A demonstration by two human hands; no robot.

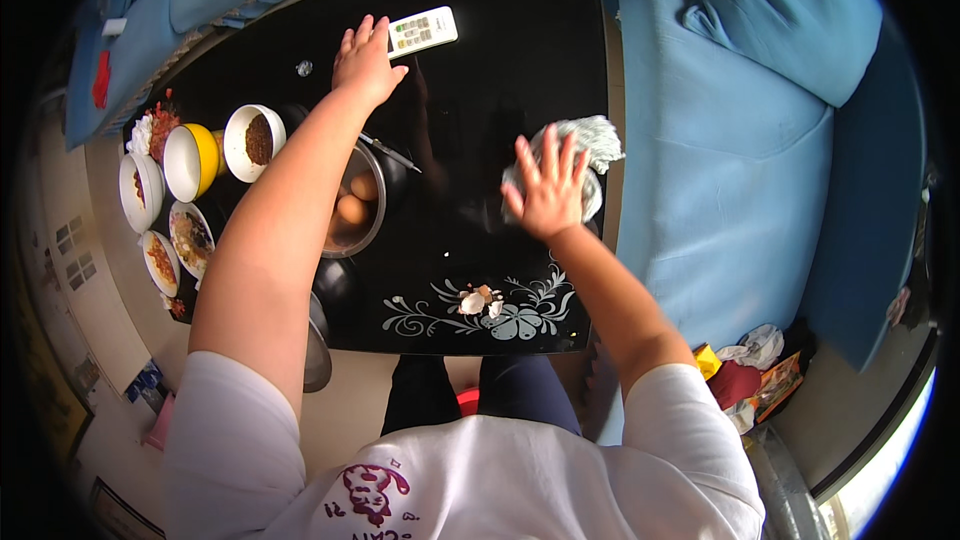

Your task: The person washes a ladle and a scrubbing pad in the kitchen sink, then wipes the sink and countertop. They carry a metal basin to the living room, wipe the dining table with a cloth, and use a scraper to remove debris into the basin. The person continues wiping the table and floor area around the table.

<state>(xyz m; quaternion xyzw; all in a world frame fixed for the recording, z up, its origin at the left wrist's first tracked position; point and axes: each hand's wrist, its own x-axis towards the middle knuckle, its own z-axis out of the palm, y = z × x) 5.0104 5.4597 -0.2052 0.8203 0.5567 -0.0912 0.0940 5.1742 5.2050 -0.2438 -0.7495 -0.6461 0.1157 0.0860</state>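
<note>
My left hand (367, 64) rests at the near end of a white remote control (424, 31) on the glossy black table (480, 112), its fingers partly hiding that end. Whether it grips the remote is unclear. With fingers spread, my right hand (551, 187) lies flat on a crumpled grey-white cloth (600, 141) at the table's right side. Between my arms stands a metal pot (382, 199) with brown eggs (352, 208) in it, partly behind my left forearm. A pen (391, 151) lies beside the pot's rim. Broken eggshells (472, 303) sit on the floral pattern near the front edge.
Several bowls stand at the left, among them a yellow-and-white bowl (189, 163) and a white bowl with dark contents (238, 144). Crumpled tissue (140, 135) lies behind them. A small clear object (304, 68) is left of my hand. A blue-covered sofa (720, 165) borders the table's right side.
</note>
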